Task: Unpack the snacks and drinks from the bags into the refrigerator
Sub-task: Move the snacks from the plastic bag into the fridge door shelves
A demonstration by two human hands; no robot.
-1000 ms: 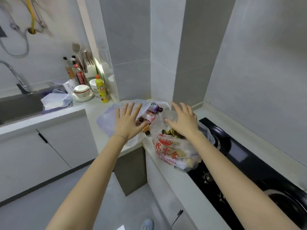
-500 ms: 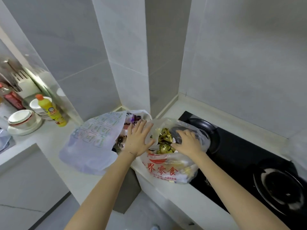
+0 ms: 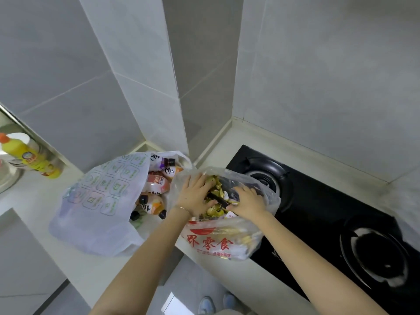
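Pale counter (image 3: 34, 201) carries everything, and I place it by the black hob (image 3: 318, 201): the snack bag (image 3: 218, 242) overlaps the hob's left edge, the drinks bag (image 3: 95, 201) lies further left. Both hands are down in the snack bag, left hand (image 3: 195, 196) among gold-wrapped sweets (image 3: 216, 189), right hand (image 3: 247, 201) nearer the hob; fingers are buried, so I cannot tell what either grips. Unpacking has barely begun, I judge; next I need a firm handful lifted clear, with the fridge out of sight
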